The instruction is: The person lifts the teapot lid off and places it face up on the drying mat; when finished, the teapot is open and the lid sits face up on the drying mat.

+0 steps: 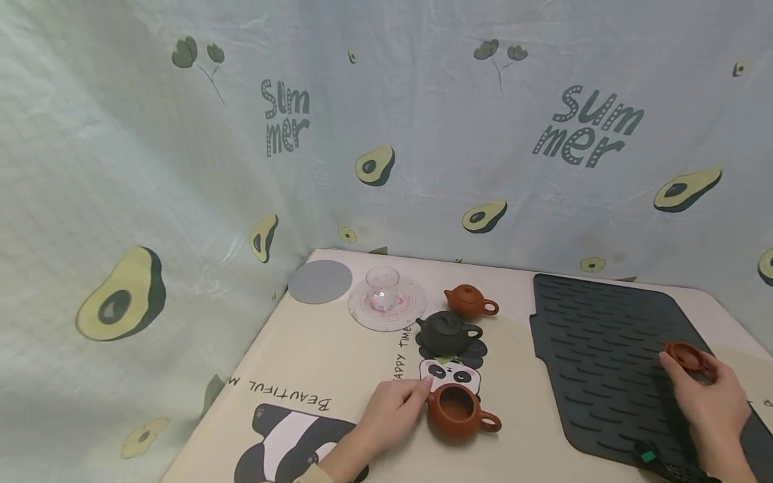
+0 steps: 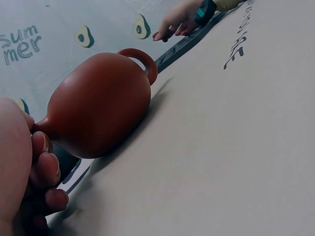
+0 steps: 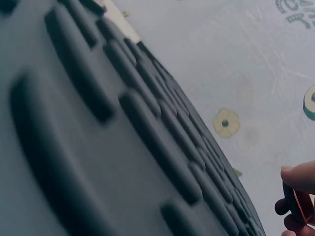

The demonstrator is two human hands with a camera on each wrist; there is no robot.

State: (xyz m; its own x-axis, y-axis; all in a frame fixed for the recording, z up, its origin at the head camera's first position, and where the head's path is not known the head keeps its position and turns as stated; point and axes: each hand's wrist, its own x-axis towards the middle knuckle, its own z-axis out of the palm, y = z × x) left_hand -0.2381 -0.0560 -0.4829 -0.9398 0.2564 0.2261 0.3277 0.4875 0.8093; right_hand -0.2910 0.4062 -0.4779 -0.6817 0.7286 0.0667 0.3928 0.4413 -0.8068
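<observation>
My left hand (image 1: 389,412) pinches the short spout of a reddish-brown clay teapot (image 1: 454,429) at the front middle of the table. The teapot has no lid on, and its round opening faces up with the handle to the right. In the left wrist view, fingers (image 2: 47,167) curl at the spout of the teapot (image 2: 101,105). Far to the right, my right hand (image 1: 715,402) holds a small reddish-brown teapot lid (image 1: 686,356) above a dark ribbed mat (image 1: 604,376). Only the edge of the lid (image 3: 298,204) shows in the right wrist view.
Behind the lidless teapot stand a black teapot (image 1: 445,333) and a smaller reddish-brown teapot (image 1: 467,301), both lidded. A clear glass cup (image 1: 382,287) sits on a patterned round coaster (image 1: 398,322), beside a grey oval disc (image 1: 320,282). A printed curtain (image 1: 423,121) hangs behind the table.
</observation>
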